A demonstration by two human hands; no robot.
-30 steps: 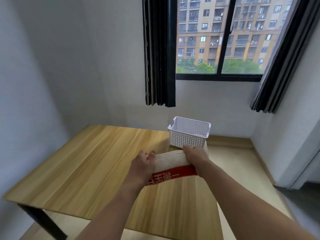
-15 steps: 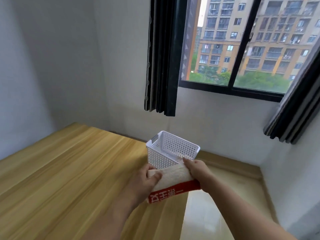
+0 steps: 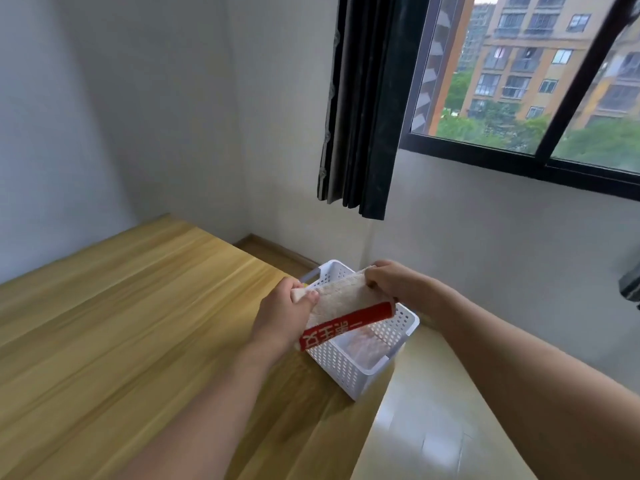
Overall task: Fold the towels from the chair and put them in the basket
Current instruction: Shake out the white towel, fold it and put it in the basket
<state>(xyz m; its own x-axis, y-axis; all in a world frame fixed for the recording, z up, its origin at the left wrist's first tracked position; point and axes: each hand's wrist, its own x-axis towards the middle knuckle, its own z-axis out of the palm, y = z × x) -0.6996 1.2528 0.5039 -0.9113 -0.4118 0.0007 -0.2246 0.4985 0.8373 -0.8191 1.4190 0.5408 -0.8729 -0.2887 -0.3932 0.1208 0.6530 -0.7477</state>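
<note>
Here, a wooden table (image 3: pixel 121 323) fills the lower left of a small room, with a dark curtain (image 3: pixel 363 105) and a window (image 3: pixel 540 74) on the wall beyond it. At the table's far right corner stands a white perforated basket (image 3: pixel 349 370), its open top facing up.

Directly above the basket, a person holds a folded cream towel (image 3: pixel 341 301) with a red printed band along its near edge. The towel is clear of the table, hanging over the basket's opening, and its long axis runs from lower left to upper right, roughly along the basket's length.

The left hand (image 3: pixel 282 318) grips the towel's left end, thumb curled over the top. The right hand (image 3: pixel 389 280) pinches the far right end from above, fingers curled round the fold.

Both hands sit at about the same height over the rim, so the basket lies straight below the grip. Judging from this, lowering the towel level should seat it inside; the chair is out of view.
</note>
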